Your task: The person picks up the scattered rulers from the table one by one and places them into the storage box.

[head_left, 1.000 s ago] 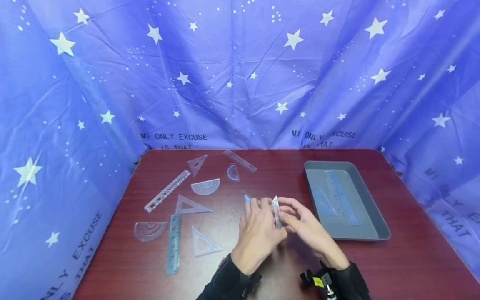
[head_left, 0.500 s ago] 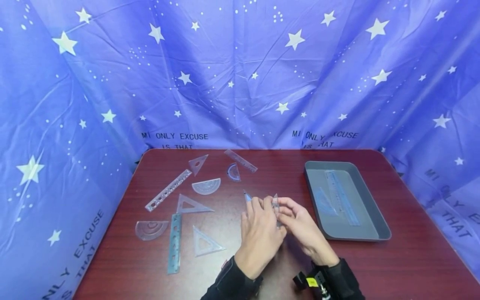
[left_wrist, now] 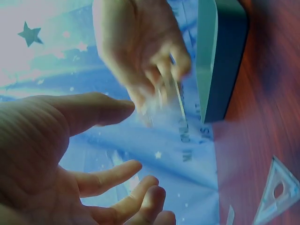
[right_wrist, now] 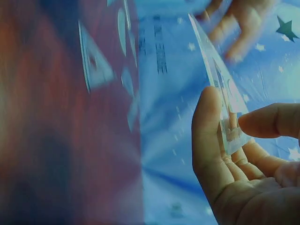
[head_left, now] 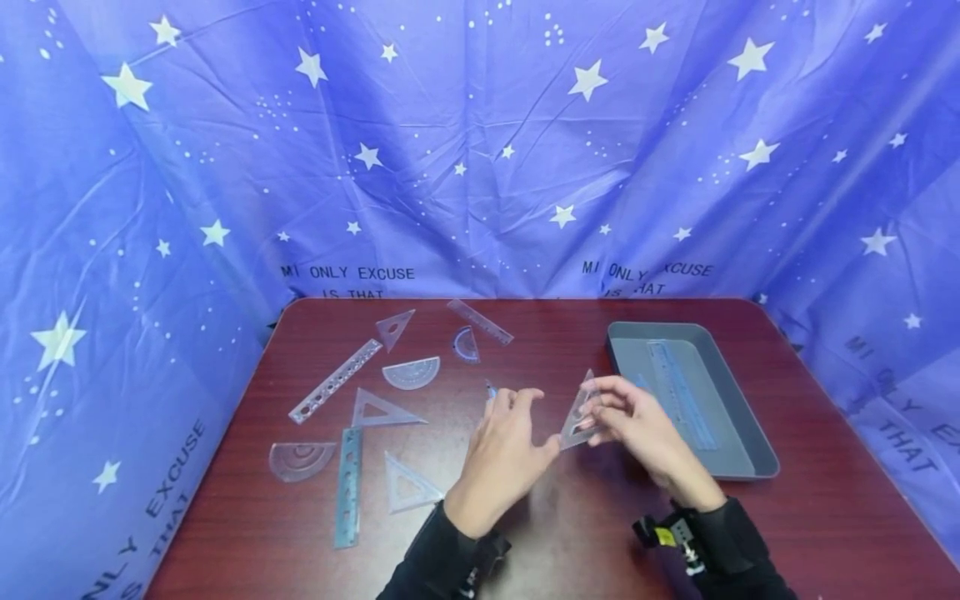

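A clear plastic set square [head_left: 578, 423] is pinched by its right edge between thumb and fingers of my right hand [head_left: 647, 432], raised left of the grey tray [head_left: 750, 433]. In the right wrist view the set square [right_wrist: 215, 70] is tilted, nearly edge-on. My left hand [head_left: 501, 462] hovers just left of it, holding nothing, its thumb and fingers spread in the left wrist view. A blue pointed tip [head_left: 491, 389] shows on the table beyond the left fingers; the rest of it is hidden behind them.
In the tray lie blue-tinted rulers [head_left: 684, 400]. Over the table's left half are a teal ruler [head_left: 347, 492], a long clear ruler [head_left: 335, 382], a short ruler [head_left: 482, 322], protractors [head_left: 412, 374] and set squares [head_left: 407, 487]. A starry curtain [head_left: 465, 183] hangs behind.
Both hands were together around the set square; my right hand has drawn it away to the right and turned its face into view. The left hand has let go and its fingers have spread.
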`<state>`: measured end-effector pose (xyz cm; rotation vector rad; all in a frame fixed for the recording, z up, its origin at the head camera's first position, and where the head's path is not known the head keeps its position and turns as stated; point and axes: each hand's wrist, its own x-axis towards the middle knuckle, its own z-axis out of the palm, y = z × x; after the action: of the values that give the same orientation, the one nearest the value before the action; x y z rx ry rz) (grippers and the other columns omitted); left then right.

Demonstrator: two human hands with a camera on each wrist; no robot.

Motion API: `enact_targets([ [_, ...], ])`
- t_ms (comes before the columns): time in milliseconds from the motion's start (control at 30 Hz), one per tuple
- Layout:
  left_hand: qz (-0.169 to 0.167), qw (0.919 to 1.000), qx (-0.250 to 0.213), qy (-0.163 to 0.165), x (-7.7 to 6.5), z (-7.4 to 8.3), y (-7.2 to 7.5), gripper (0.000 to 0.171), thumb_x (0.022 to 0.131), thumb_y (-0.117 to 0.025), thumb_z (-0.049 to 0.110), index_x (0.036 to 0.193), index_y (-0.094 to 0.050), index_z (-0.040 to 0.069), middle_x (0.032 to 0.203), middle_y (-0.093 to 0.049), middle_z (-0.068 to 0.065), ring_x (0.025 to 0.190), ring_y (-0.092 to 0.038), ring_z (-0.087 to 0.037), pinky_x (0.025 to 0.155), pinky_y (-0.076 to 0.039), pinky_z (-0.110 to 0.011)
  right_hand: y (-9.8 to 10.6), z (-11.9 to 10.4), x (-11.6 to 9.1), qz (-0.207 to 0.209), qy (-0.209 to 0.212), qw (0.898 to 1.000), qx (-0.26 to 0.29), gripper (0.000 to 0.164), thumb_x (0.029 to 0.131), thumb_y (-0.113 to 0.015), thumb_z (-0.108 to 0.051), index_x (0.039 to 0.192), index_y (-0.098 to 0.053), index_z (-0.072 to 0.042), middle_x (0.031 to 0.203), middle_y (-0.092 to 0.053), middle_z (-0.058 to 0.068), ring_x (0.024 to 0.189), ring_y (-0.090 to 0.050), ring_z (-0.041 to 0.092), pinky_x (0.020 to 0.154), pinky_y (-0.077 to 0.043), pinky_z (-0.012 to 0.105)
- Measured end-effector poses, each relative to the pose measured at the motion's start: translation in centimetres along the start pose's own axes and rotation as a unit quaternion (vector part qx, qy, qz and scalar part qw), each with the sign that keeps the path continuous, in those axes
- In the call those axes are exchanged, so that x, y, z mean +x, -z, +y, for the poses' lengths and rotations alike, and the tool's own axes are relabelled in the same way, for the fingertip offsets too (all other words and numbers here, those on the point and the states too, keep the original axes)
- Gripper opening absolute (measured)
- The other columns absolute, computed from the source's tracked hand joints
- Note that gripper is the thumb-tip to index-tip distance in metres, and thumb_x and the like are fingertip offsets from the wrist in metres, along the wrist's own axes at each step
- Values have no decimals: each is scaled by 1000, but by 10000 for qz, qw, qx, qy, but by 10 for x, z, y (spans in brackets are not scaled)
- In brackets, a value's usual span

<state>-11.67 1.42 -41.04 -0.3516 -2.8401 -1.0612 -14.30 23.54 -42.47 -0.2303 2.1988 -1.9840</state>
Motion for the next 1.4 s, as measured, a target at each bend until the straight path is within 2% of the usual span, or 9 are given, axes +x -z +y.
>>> enact_targets([
  [200,295,9993,-120,186,2,-22,5,43,90,-82,23,131,-71,13,120,-69,-12,107,-65,-29,84,-57,-44,45,-16,20,386,29,9944,-986,34,107,-57,0,138,-55,11,98,-75,-4,83,-74,10,70,-66,34],
  [400,471,9980,-153,384,3,-42,7,36,92,-79,19,126,-73,10,115,-71,-12,104,-66,-29,83,-58,-46,86,-19,53,464,-502,9771,-2013,42,110,-52,-7,148,-52,9,107,-74,11,84,-72,8,77,-66,35],
  [567,479,9968,-249,596,3,-54,8,36,92,-80,20,125,-73,10,114,-71,-11,107,-67,-32,89,-57,-49,116,-9,86,510,-1006,9596,-2577,46,110,-49,-9,152,-50,7,118,-73,21,84,-70,10,76,-64,36],
  [700,495,9967,-224,609,2,-58,9,33,92,-79,19,123,-74,10,114,-71,-11,107,-67,-33,90,-57,-50,133,10,106,502,-1281,9470,-2902,45,109,-49,-9,148,-51,14,110,-72,20,79,-66,11,70,-62,33],
  [867,464,9968,-215,617,0,-60,7,33,93,-78,18,124,-73,11,114,-71,-11,108,-67,-32,90,-57,-50,141,35,121,375,-1632,9296,-3284,43,109,-47,-13,140,-53,17,103,-74,19,78,-67,13,68,-60,31],
  [1033,527,9968,-224,562,-2,-58,3,31,92,-78,17,122,-74,10,113,-71,-11,108,-68,-32,90,-58,-50,137,46,127,278,-1864,9162,-3536,42,105,-49,-13,137,-56,14,98,-73,18,83,-68,18,70,-62,33],
  [1133,534,9966,-227,588,-3,-57,1,30,92,-78,17,121,-74,10,113,-71,-11,107,-68,-32,89,-58,-51,135,50,128,335,-1786,9081,-3772,39,102,-55,-10,132,-59,13,95,-71,17,79,-67,18,67,-62,33],
  [1300,442,9966,-179,674,-3,-56,1,31,93,-78,19,123,-74,11,115,-71,-12,107,-67,-32,90,-58,-51,130,53,126,562,-1434,8941,-4205,35,97,-65,-10,125,-64,10,109,-71,25,72,-68,19,62,-61,32],
  [1400,321,9966,-123,751,-4,-55,3,32,95,-77,20,125,-73,10,117,-70,-14,108,-67,-32,90,-58,-52,129,53,125,620,-1159,8817,-4531,36,96,-69,-13,124,-65,10,116,-70,29,83,-70,28,70,-61,38],
])
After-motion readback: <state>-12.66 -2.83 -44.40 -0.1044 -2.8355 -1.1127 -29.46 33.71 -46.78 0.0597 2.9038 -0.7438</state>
